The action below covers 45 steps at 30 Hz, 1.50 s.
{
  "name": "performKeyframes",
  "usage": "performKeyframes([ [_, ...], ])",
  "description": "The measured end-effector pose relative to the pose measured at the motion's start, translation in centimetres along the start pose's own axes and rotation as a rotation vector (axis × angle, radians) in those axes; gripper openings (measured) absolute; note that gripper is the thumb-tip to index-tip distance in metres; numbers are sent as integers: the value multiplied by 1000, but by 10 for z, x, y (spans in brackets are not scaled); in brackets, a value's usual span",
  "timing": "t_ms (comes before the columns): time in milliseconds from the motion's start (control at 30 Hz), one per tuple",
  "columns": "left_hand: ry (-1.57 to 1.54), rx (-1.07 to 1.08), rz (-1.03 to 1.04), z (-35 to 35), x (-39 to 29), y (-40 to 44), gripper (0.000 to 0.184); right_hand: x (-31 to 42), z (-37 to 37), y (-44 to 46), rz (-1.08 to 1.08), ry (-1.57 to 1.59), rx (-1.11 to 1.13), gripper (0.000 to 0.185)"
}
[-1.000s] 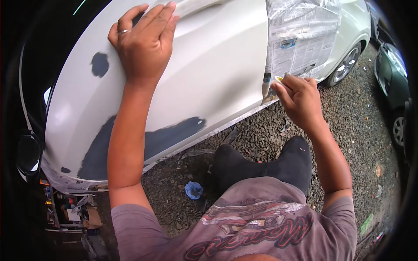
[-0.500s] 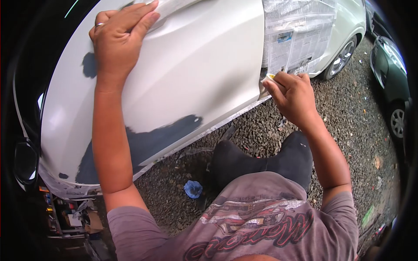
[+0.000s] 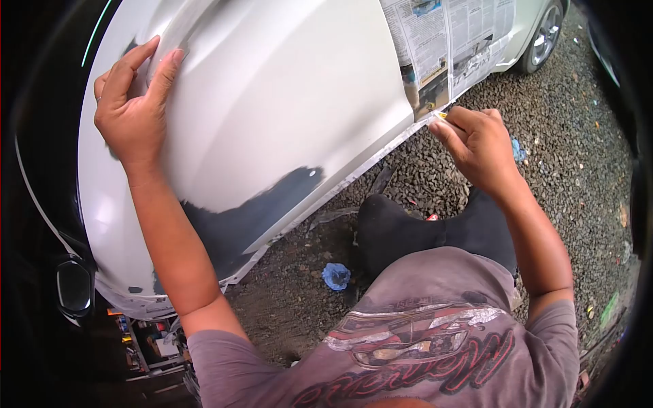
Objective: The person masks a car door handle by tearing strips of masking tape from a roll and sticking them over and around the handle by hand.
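Observation:
My left hand (image 3: 132, 102) rests against the white car door (image 3: 320, 88), thumb and fingers apart on either side of a raised ridge in the panel. No object shows in it. My right hand (image 3: 476, 143) is closed in a pinch on a roll of tape (image 3: 439, 117), white with a bit of yellow, at the door's lower edge. Most of the roll is hidden by the fingers. Just beyond it, newspaper (image 3: 469, 41) covers the adjoining panel. A dark grey patch (image 3: 252, 211) spreads over the lower door, and pale masking (image 3: 360, 166) runs along the bottom edge.
Gravel (image 3: 571, 156) lies beneath and beside the car. A crumpled blue piece (image 3: 336, 276) sits on the ground near my knees. The side mirror (image 3: 73, 285) is at left, above a shelf with boxes (image 3: 163, 347). A rear wheel (image 3: 544, 34) stands at top right.
My left hand has come lower on the door, its fingers spreading from a closer grip. My right hand, with the tape roll, is slightly further right along the lower edge. The view has shifted.

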<state>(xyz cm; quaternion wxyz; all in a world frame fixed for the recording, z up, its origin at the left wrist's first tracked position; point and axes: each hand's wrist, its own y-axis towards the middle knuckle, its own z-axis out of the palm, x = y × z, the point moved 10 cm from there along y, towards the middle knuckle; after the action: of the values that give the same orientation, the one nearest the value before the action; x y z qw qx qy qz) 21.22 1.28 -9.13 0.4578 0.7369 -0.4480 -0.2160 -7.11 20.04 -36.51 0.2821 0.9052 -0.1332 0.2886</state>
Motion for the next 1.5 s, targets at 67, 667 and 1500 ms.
performKeyframes([
  [67, 63, -31, 64, -1, -5, 0, 37, -3, 15, -1, 145, 243, 170, 31],
  [667, -1028, 378, -826, 80, -97, -193, 30, 112, 35, 0, -236, 871, 83, 12],
  [1500, -707, -4, -341, -1, -43, -88, 9, 182, -48, 48, -664, 280, -281, 16],
])
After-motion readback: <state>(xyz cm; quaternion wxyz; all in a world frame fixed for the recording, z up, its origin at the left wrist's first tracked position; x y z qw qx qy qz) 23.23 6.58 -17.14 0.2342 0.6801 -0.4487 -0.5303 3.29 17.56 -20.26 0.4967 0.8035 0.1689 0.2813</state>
